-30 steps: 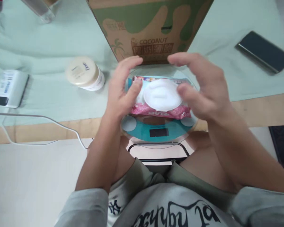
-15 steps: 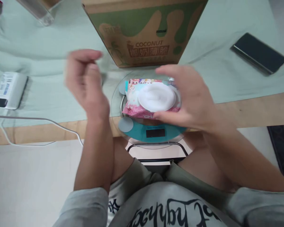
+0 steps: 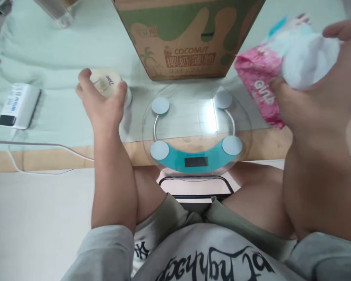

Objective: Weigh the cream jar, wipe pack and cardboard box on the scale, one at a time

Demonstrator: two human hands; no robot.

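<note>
My left hand (image 3: 101, 107) is wrapped around a round, cream-lidded Dove tub (image 3: 107, 80) on the cloth, left of the scale. At the right, my right hand (image 3: 318, 101) grips a pink and pale-blue pack of wet wipes (image 3: 261, 72) with a white lid, lifted and tilted above the table. Between the hands, a round glass scale (image 3: 190, 160) with a teal panel and a dark display lies at the table's front edge, with nothing on its glass.
A cardboard coconut box (image 3: 190, 47) stands just behind the scale. To the left lies a white power bank (image 3: 20, 105) with a cable (image 3: 46, 145) running along the table edge. A clear container (image 3: 57, 15) is at the back left.
My right hand has lifted the wet wipes off the scale and carried them right, in front of the phone. My left hand has closed around the Dove tub.
</note>
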